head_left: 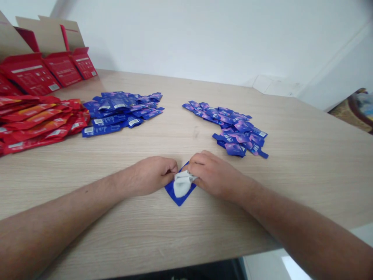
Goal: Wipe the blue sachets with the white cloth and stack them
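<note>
A small blue piece [178, 200], flat and pointed towards me, lies on the table between my hands. On top of it is a folded white cloth-like piece [183, 184]. My right hand [214, 173] is closed, its fingers pinching the upper right of the white piece. My left hand [155, 175] is closed at the left edge of the blue and white pieces, thumb against the curled forefinger. What its fingertips grip is hidden.
Blue-purple packets lie in a right pile [233, 126] and a left pile [122, 111]. Red and orange packets [37, 122] are heaped at the far left. Open red cardboard boxes [32, 74] stand behind them. The wooden table's [140, 241] front edge is near me.
</note>
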`<state>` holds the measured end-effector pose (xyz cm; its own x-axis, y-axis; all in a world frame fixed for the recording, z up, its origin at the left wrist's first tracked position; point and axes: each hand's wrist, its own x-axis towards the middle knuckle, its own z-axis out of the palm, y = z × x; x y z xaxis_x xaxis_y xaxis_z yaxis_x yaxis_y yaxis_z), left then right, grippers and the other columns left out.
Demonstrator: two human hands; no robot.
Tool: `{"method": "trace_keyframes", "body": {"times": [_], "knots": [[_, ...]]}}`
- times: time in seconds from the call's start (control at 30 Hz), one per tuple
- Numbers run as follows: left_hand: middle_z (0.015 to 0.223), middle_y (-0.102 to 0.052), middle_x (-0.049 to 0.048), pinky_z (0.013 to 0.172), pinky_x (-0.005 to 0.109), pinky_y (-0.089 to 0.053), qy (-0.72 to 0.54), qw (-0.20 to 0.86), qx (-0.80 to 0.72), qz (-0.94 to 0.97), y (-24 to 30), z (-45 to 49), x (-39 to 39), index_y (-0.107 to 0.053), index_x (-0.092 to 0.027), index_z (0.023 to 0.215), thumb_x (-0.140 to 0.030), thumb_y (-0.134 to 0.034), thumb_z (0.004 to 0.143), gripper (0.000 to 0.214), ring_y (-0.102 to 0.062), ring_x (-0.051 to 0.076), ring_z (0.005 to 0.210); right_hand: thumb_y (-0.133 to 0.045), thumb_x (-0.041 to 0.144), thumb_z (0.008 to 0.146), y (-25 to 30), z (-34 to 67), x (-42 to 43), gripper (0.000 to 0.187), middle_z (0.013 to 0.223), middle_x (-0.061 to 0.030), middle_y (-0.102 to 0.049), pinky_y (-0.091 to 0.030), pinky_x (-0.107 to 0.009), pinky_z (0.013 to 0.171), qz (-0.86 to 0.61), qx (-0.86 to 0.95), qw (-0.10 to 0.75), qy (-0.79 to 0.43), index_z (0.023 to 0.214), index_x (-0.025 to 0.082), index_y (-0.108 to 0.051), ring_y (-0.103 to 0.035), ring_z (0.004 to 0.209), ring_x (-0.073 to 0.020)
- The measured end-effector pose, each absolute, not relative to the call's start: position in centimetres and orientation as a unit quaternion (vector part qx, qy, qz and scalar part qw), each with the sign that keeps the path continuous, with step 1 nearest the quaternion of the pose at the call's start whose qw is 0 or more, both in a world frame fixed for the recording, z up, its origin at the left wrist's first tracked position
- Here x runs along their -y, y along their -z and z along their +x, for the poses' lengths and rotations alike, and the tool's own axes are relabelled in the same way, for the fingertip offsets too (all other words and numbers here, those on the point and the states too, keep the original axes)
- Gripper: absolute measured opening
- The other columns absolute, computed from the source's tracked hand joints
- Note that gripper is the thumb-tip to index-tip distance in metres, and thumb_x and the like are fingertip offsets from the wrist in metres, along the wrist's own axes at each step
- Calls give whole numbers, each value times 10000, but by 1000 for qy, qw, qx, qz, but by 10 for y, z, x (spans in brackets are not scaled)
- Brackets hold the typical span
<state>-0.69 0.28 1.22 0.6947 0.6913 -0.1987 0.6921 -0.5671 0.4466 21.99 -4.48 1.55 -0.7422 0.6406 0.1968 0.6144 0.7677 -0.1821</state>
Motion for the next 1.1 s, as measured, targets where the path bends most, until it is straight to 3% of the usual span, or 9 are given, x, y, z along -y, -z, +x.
{"method": "trace_keyframes", "body": {"times": [0.13, 0.33, 0.53, 0.7, 0.87, 1.03, 1.1], "knots": [[787, -685, -20, 605, 241, -357, 8, 256, -386, 886, -13, -7, -3, -667, -237, 889, -296, -460, 885, 216, -578, 137, 706, -501, 192, 988, -19, 217, 51, 173, 1047, -50, -654, -407, -357, 922, -241, 966, 76, -58, 1045, 197, -664, -542, 1005, -207], [756, -674, -20, 587, 244, -348, 7, 248, -394, 885, -12, -7, -4, -665, -239, 869, -317, -464, 889, 216, -568, 137, 679, -577, 176, 932, -17, 222, 44, 161, 1048, -94, -631, -424, -366, 918, -347, 929, 116, -52, 1069, 150, -658, -541, 1003, -221], [793, -690, -27, 602, 242, -360, 5, 252, -382, 889, -11, -8, -4, -667, -257, 899, -310, -458, 891, 216, -584, 137, 708, -543, 192, 961, -20, 219, 50, 141, 1004, -56, -648, -414, -360, 908, -251, 965, 60, -56, 1029, 188, -667, -537, 980, -214], [757, -677, -28, 586, 242, -351, 4, 244, -394, 886, -11, -7, -3, -660, -247, 862, -309, -460, 886, 210, -576, 136, 685, -570, 190, 939, -16, 221, 44, 146, 1041, -91, -625, -420, -364, 917, -347, 930, 117, -44, 1053, 151, -653, -533, 996, -221], [777, -683, -24, 594, 242, -354, 9, 252, -386, 887, -12, -7, -3, -663, -243, 885, -307, -452, 889, 220, -578, 136, 696, -513, 185, 976, -19, 217, 51, 154, 1003, -65, -647, -408, -359, 902, -242, 966, 72, -48, 1018, 182, -661, -533, 974, -212], [753, -672, -19, 587, 242, -350, 11, 249, -398, 883, -16, -6, -1, -661, -234, 868, -323, -458, 892, 223, -567, 136, 675, -565, 194, 942, -19, 221, 46, 139, 1024, -96, -624, -429, -370, 896, -362, 926, 97, -43, 1041, 149, -651, -529, 972, -221], [763, -677, -18, 594, 241, -353, 9, 250, -398, 883, -16, -6, -2, -659, -231, 856, -300, -463, 881, 209, -572, 138, 688, -543, 204, 959, -17, 218, 48, 155, 1031, -92, -627, -427, -372, 899, -343, 933, 107, -38, 1057, 157, -653, -527, 976, -220]]}}
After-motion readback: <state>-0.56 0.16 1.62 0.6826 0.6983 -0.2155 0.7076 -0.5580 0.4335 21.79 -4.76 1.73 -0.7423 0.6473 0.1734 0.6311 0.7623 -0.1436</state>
